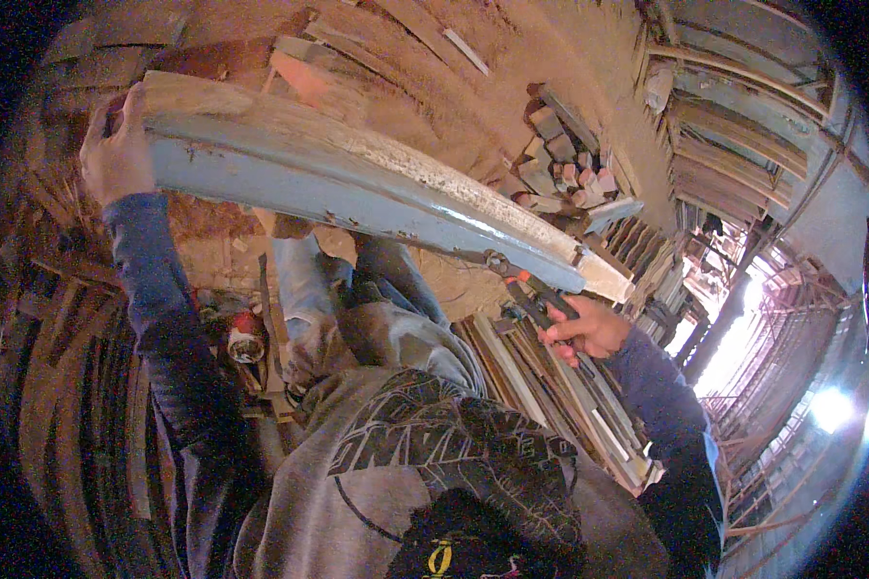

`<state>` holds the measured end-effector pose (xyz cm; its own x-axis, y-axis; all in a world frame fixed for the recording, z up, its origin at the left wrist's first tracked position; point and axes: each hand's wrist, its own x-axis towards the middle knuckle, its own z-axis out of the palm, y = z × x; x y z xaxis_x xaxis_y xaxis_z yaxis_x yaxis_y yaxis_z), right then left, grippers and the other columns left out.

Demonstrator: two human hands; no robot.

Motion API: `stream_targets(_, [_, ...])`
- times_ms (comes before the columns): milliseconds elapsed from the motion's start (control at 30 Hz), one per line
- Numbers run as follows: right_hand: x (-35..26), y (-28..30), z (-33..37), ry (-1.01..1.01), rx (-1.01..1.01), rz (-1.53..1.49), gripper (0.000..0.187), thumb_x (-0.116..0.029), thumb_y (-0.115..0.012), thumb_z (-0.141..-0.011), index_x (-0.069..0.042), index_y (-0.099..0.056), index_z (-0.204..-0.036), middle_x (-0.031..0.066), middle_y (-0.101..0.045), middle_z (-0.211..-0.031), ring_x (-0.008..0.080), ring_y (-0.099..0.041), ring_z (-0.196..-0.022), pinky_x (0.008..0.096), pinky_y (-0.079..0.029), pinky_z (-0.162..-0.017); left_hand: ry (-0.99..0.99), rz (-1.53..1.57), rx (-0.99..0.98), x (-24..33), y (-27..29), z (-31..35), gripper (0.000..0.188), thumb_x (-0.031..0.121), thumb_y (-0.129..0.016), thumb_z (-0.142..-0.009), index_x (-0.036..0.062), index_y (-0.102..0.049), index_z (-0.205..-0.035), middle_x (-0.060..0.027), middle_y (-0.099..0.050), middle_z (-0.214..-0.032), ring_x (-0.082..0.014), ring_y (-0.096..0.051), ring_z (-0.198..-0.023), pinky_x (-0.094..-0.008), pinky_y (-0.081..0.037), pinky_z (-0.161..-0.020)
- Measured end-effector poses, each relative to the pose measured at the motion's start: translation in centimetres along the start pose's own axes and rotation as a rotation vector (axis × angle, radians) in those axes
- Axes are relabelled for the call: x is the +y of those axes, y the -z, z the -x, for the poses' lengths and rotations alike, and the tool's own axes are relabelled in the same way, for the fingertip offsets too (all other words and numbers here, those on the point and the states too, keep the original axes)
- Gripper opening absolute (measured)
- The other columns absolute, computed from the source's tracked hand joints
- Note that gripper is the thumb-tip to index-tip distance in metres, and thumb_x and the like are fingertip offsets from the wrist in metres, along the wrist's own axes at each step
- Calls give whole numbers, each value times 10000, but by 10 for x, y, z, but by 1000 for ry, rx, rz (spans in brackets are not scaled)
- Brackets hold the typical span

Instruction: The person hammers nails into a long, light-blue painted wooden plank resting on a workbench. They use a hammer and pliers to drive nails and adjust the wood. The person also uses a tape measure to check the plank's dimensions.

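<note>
A long wooden plank [348,193], painted pale blue on the side toward me and worn to bare wood on its upper edge, stretches across in front of me. My left hand [118,159] is closed around its left end. Near the plank's right end, my right hand [589,330] grips a pair of pincers [539,294] with black and orange handles. The rounded jaws of the pincers meet the plank's lower edge; whether they bite on a nail is too small to tell. Small rusty spots dot the blue face.
Small wood offcuts [565,164] lie heaped on the dusty ground beyond the plank. Long strips of timber [541,376] are stacked beside my right arm, and more boards [87,386] line the left. A reddish can [246,338] stands near my legs.
</note>
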<state>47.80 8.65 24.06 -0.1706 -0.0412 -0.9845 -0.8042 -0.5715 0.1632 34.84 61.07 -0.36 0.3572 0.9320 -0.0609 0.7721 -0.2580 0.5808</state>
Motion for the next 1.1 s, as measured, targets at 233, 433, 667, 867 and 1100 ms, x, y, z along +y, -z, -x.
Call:
stream_targets(233, [77,58,-52,221,34,291,314,-195,-734,-834,-117,-442,-920,30,-533,-738,140,-558,-633,299,-465,-562,-41,-168,16,-5,-7,-5,587,618,-620,-808,168,-684,-1180,-159,-664,-1173,-341,-615,-1097,-420,-469,-941])
stream_targets(433, [140,71,-101,468,291,790,293,-270,-697,-826,-89,-469,-798,35,-497,-668,168,-479,-663,359,-434,-617,-75,-223,-49,-5,-5,-3,561,609,-606,-821,232,-650,-1234,-156,-613,-1274,-343,-568,-1167,-430,-442,-982])
stream_targets(667, [136,42,-87,826,530,143,189,-156,-640,-843,-98,-462,-866,64,-596,-863,212,-565,-759,360,-480,-710,-19,-156,179,-13,-19,-6,515,546,-583,-878,141,-664,-1186,-132,-660,-1190,-328,-619,-1075,-421,-464,-947])
stream_targets(867, [124,121,-38,1095,-30,-605,181,-15,-522,-792,-159,-490,-897,289,-471,-1369,452,-479,-1254,529,-403,-1017,-321,-45,418,0,20,25,333,301,-624,-879,67,-667,-1111,-115,-660,-1161,-295,-616,-1055,-398,-493,-888])
stream_targets(1100, [205,237,-82,1201,227,-680,179,4,-541,-809,-124,-490,-924,244,-535,-1333,376,-577,-1149,442,-477,-936,-317,368,394,4,36,140,294,221,-530,-925,17,-629,-1111,-136,-632,-1147,-274,-591,-1028,-394,-505,-848])
